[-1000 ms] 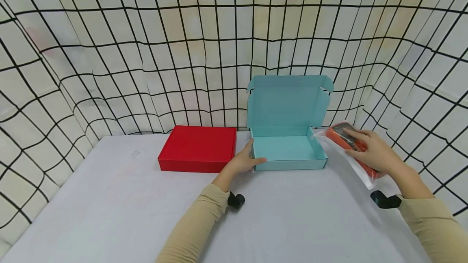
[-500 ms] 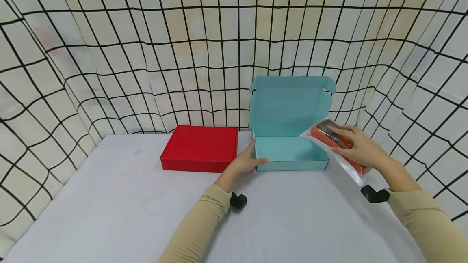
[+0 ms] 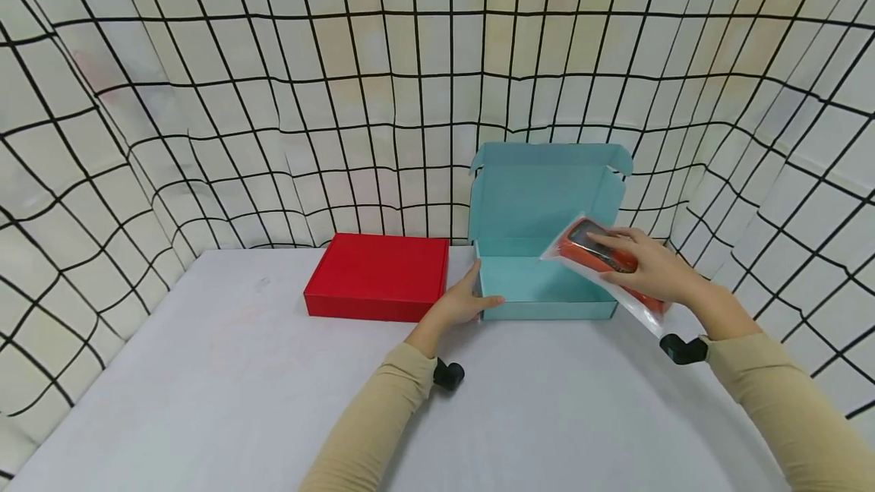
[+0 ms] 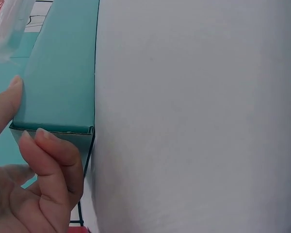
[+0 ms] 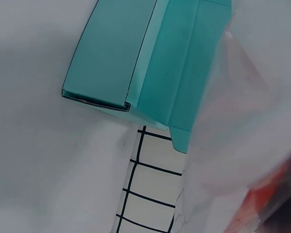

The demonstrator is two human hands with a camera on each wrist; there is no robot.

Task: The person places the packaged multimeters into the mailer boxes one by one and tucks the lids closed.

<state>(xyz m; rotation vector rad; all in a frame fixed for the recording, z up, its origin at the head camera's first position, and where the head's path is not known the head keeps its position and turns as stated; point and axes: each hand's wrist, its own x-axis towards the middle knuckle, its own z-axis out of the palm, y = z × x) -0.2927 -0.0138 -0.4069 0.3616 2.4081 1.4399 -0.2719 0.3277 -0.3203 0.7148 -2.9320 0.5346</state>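
A teal cardboard box stands on the table with its lid raised at the back. My left hand holds the box's left front corner. In the left wrist view, its thumb lies at the front wall's edge and its other fingers are bent at the side wall. My right hand grips an orange and dark grey item in a clear plastic bag, tilted over the right part of the box. The bag blurs across the right wrist view. Fingers partly cover the item.
Left of the teal box lies a closed red box, near my left wrist. A white cloth covers the table. White walls with a black grid rise behind and at both sides.
My right hand has carried the bagged orange item leftward, from beside the teal box to over its right part. The left hand has stayed at the box corner.
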